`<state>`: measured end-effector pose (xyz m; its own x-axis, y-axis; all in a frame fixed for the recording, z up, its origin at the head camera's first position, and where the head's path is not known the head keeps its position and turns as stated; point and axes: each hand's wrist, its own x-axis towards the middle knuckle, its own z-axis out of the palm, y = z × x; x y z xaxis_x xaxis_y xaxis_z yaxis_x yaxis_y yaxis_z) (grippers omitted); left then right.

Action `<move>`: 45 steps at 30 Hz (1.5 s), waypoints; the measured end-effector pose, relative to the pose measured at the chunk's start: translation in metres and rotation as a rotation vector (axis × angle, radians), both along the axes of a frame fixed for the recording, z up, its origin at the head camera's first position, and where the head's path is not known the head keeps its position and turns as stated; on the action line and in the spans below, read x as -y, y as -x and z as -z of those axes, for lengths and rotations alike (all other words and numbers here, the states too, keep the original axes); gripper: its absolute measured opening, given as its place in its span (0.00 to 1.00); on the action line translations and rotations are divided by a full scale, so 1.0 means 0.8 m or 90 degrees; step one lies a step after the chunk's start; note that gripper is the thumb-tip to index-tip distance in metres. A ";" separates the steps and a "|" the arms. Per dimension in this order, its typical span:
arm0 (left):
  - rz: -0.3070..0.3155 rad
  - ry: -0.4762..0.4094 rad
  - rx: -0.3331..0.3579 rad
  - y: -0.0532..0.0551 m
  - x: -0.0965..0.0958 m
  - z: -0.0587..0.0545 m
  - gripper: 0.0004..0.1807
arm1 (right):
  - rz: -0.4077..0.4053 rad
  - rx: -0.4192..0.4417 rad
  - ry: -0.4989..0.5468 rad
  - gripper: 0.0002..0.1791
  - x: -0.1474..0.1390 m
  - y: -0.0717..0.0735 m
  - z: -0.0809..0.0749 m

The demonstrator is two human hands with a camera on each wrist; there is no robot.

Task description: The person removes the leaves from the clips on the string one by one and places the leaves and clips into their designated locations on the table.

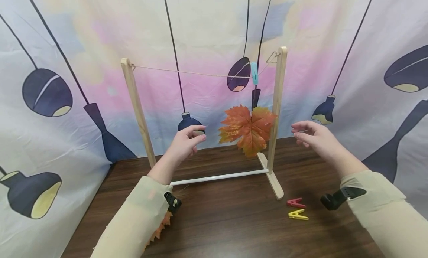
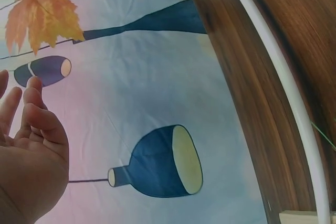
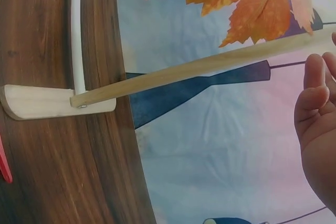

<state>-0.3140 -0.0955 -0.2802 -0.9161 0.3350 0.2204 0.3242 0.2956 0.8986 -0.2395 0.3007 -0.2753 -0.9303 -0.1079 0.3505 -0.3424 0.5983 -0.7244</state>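
Note:
An orange maple leaf (image 1: 248, 129) hangs below a light blue clothespin (image 1: 255, 74), which is clipped on the string (image 1: 194, 72) of a wooden frame. To the left of the leaf, my left hand (image 1: 184, 143) is raised with loosely bent fingers and holds nothing. My right hand (image 1: 315, 139) is likewise in the air, beyond the frame's right post (image 1: 278, 105), with relaxed fingers and nothing in them. Neither hand touches the leaf. On the table, a red clothespin (image 1: 296, 202) and a yellow clothespin (image 1: 298, 214) lie near the right forearm.
Part of another orange leaf (image 1: 162, 227) shows on the table, mostly hidden by the left sleeve. A white rod (image 1: 217, 177) joins the frame's base, with a wooden foot (image 1: 275, 183) at its right. Behind the dark wooden table (image 1: 227, 221) hangs a lamp-patterned cloth (image 1: 207, 24).

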 end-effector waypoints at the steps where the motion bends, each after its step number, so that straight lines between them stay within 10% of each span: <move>1: 0.003 0.000 -0.003 0.000 -0.003 -0.001 0.20 | -0.001 0.000 0.002 0.21 0.001 0.001 -0.001; 45: 0.069 -0.024 -0.038 0.003 -0.094 -0.041 0.19 | 0.016 -0.025 0.001 0.22 0.046 0.009 -0.097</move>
<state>-0.3166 -0.0203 -0.2477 -0.8594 0.4223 0.2883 0.4064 0.2221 0.8863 -0.2471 0.2642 -0.1974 -0.9185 -0.0836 0.3864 -0.3546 0.6061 -0.7120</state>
